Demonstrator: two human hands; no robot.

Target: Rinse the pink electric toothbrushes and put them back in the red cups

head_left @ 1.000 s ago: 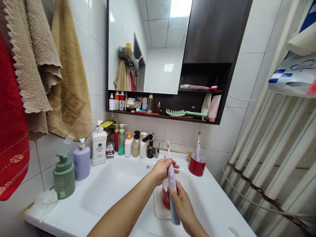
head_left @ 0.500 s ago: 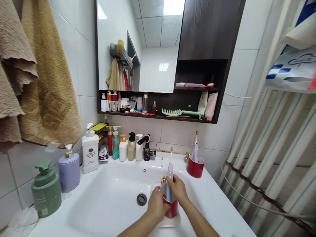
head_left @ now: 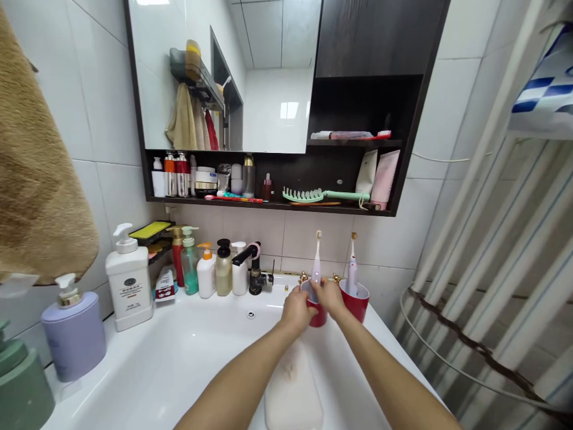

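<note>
My left hand [head_left: 297,310] is closed around the left side of a red cup [head_left: 319,318] with a pale inside, at the back right of the sink. A pale pink electric toothbrush [head_left: 317,269] stands upright in this cup, its head up. My right hand [head_left: 330,297] is closed at the cup's rim, its fingers against the toothbrush handle. Just to the right, a second red cup [head_left: 357,307] holds another electric toothbrush [head_left: 353,276] with a brownish head. Both cups have gold ornaments at their left, partly hidden.
Below my forearms lies an off-white rectangular object [head_left: 293,397] in the white sink [head_left: 201,358]. A black faucet [head_left: 255,275] and several pump bottles [head_left: 206,273] line the back. Overhead juts a dark cabinet [head_left: 268,206]; a radiator [head_left: 470,269] stands at the right.
Both hands have moved forward with the red cup and its toothbrush, from over the sink to beside the second cup. The view has come closer to the cabinet. The off-white object shows more fully.
</note>
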